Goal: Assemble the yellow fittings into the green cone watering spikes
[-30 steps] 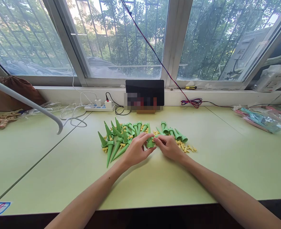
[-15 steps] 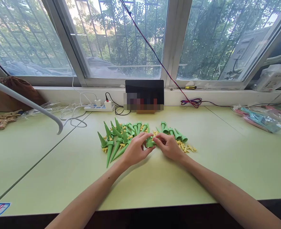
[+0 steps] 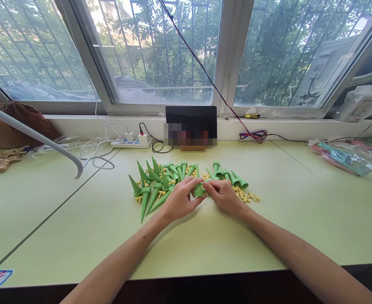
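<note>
My left hand (image 3: 183,197) is closed around a green plastic watering spike (image 3: 199,191), its point up and its wide collar low. My right hand (image 3: 224,195) pinches at the right side of that collar; whatever its fingertips hold is too small and covered to make out. Left of the hands lies a pile of green spikes (image 3: 154,196), some standing point up, others lying flat. Several more spikes (image 3: 233,179) lie behind my right hand. Small yellow valve-like pieces (image 3: 243,195) are scattered beside my right wrist and among the spikes.
A dark screen (image 3: 191,122) stands at the back, with a white power strip (image 3: 131,143) to its left and coiled red-blue wire (image 3: 253,136) to its right. A white curved bar (image 3: 47,137) reaches in at left. Bagged items (image 3: 347,158) lie far right.
The held spike has shifted slightly, its collar now a little higher and farther right. Both hands keep nearly the same place, fingertips still together at the collar.
</note>
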Motion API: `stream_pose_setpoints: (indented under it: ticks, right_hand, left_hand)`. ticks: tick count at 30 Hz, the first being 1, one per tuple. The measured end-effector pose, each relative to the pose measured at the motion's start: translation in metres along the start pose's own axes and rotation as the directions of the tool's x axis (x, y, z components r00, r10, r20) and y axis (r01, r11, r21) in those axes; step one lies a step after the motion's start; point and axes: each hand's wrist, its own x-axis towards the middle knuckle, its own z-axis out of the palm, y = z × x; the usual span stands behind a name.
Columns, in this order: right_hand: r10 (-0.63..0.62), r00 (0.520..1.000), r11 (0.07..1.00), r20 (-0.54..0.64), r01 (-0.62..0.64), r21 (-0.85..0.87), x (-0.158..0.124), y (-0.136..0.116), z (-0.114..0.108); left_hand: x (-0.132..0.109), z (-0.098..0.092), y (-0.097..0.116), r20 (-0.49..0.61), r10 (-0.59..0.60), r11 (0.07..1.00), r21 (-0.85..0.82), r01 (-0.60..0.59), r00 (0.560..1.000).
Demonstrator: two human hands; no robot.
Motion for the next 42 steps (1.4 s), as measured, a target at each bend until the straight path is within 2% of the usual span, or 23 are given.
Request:
stream_pose_setpoints:
  ticks: [11,24,32,42]
  right_hand:
    - [-0.008,1.000,1.000,0.002,0.008,0.025,-0.0013,-0.0039,-0.0008]
    - [-0.009,1.000,1.000,0.023,0.009,0.006,0.0001,-0.0006,0.0000]
    - [-0.008,1.000,0.999,0.005,0.008,0.043,-0.0010,-0.0067,-0.0012]
    - [-0.002,1.000,0.999,0.028,0.001,0.038,-0.0002,-0.0018,0.0004]
  left_hand:
    - [0.0005,0.0006,-0.0018,-0.029,-0.011,1.000,0.019,0.011,1.000]
    - [0.0000,-0.0008,0.0014,0.033,-0.023,1.000,0.012,0.023,0.999]
    - [0.0005,-0.0010,0.0005,-0.002,-0.012,1.000,0.028,0.012,1.000]
    - [-0.0003,-0.0008,0.0005,0.039,-0.029,0.999,0.030,0.028,0.999]
